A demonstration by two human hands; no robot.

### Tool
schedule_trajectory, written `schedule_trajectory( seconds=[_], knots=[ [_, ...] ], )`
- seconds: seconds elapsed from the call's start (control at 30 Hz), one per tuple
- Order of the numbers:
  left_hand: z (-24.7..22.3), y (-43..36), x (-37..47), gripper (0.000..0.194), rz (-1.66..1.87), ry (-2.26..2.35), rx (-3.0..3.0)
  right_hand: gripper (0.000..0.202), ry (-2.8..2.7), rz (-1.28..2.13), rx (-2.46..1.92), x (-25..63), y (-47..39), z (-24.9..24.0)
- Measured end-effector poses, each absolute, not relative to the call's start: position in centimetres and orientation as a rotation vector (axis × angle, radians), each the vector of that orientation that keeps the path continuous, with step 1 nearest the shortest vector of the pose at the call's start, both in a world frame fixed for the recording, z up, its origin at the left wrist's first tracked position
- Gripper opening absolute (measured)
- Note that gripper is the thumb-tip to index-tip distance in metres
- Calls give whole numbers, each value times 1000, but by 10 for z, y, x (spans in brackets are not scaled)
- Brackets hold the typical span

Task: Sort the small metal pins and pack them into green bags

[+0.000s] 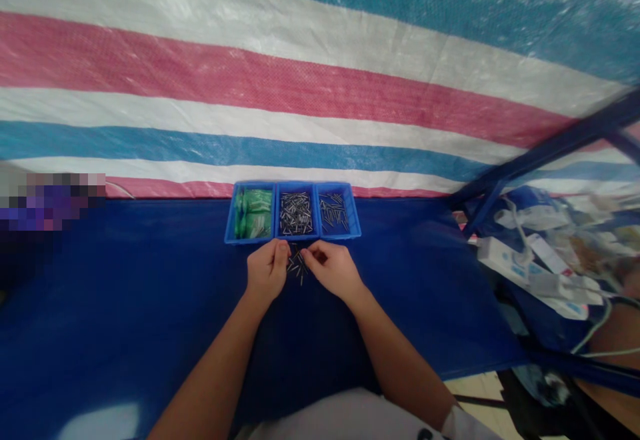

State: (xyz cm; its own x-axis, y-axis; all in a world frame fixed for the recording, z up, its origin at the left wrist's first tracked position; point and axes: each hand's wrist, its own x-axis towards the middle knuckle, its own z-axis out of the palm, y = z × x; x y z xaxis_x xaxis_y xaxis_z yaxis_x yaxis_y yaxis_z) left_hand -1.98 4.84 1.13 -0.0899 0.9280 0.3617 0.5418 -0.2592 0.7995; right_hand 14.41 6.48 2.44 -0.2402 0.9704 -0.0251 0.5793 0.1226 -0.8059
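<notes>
The hands sit close together, fingers curled, forearms angled inward.

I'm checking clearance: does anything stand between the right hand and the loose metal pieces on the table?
Nothing visible does: the right hand is right beside the loose metal pieces; whether it touches them is unclear.

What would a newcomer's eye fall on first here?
Most likely the striped sheet filling the upper picture. Next, the blue bins at the far side of the table, with green packets in the left one and slim dark pieces in the others. In front, the left hand and right hand flank a loose pile of pieces.
</notes>
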Motion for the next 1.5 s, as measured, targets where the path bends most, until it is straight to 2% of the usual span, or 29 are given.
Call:
schedule_trajectory(
  seconds=[0.33,0.47,0.67,0.93,1.17,1.33,1.5],
  knots=[
    [10,48,-20,39,1310,1598,1749,15,-2280,972,-1538,164,73,40],
    [10,49,-20,39,1313,1614,1734,15,-2293,1000,-1478,167,74,36],
    [8,49,-20,40,1306,1604,1711,2,-2272,960,-1422,167,74,29],
    [7,49,-20,41,1303,1603,1714,2,-2246,945,-1401,164,73,34],
    [9,49,-21,36,1229,1570,1868,5,-2031,1141,-1216,161,69,39],
    [9,48,-18,23,1127,1468,1981,7,-1819,1139,-1158,157,68,29],
    [9,48,-17,20,1110,1413,2052,15,-1608,1165,-1135,149,69,16]
  ],
)
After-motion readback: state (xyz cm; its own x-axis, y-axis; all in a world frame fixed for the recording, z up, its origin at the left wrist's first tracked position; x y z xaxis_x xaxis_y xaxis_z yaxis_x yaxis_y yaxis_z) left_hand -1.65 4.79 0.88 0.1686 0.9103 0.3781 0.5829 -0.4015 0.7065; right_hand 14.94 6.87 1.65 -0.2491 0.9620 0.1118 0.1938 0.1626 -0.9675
